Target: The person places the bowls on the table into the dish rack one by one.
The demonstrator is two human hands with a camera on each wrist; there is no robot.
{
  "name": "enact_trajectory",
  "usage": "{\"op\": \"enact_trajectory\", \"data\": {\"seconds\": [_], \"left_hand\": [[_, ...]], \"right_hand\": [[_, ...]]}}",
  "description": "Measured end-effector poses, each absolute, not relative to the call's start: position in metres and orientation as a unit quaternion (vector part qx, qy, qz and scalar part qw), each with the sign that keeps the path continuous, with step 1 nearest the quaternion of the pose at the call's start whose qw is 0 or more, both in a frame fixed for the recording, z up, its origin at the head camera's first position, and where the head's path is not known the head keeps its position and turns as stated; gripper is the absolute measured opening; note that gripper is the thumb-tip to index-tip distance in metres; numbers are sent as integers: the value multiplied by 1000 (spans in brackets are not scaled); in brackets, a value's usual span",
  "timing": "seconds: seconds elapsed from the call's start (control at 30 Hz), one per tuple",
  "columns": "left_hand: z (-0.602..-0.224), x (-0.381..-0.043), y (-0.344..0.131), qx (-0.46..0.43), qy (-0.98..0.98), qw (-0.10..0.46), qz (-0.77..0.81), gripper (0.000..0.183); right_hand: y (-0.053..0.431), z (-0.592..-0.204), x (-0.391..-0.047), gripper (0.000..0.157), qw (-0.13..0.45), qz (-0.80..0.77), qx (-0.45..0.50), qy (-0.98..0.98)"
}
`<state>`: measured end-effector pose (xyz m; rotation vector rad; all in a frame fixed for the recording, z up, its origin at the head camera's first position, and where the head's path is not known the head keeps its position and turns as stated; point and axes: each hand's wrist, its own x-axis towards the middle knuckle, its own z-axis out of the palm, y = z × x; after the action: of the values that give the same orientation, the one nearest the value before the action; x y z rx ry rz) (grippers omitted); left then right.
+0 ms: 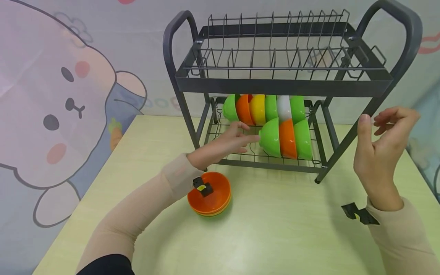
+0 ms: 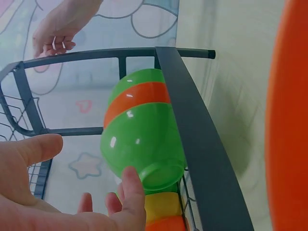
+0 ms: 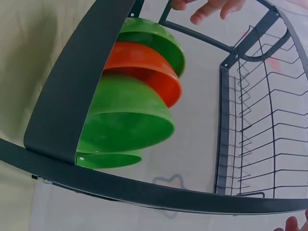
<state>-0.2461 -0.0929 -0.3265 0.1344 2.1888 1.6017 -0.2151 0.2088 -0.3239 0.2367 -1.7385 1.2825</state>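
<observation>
On lower dish-rack shelf (image 1: 268,165), front-left green bowl (image 1: 269,138) is reached by empty left hand (image 1: 227,144), touch unclear; nothing is gripped by loose right hand (image 1: 383,156). Bowl row seems being tidied; orange bowl stack (image 1: 220,194) on table (image 1: 275,221) likely must be fetched next.

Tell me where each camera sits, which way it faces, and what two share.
Head: on the head, facing forward and down at the grey two-tier metal rack and its front row of glossy green and orange bowls; left hand, right hand and sleeved forearms show.
Left wrist: on that wrist, facing the bowls' bases; left hand near, right hand beyond.
Right wrist: on that wrist, facing the bowls' rims; right fingertips lower right, left fingers top.
Shared by both wrist views: rack and bowls.
</observation>
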Motion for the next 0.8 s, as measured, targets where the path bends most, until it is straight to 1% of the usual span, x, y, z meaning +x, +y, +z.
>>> {"op": "enact_trajectory", "data": {"seconds": [0.1, 0.23, 0.43, 0.67, 0.8], "left_hand": [[-323, -240, -97, 61, 789, 215, 572, 54], [-318, -231, -100, 75, 789, 221, 568, 52], [-314, -221, -107, 79, 792, 223, 563, 50], [-310, -210, -118, 102, 786, 227, 566, 46], [-307, -202, -124, 106, 790, 223, 561, 44]], "right_hand": [[206, -322, -210, 21, 472, 505, 101, -715], [201, -322, -205, 27, 481, 489, 110, -719], [186, -322, -195, 32, 495, 471, 136, -717], [173, -330, -189, 35, 508, 412, 224, -723], [169, -335, -187, 40, 497, 387, 269, -728]]}}
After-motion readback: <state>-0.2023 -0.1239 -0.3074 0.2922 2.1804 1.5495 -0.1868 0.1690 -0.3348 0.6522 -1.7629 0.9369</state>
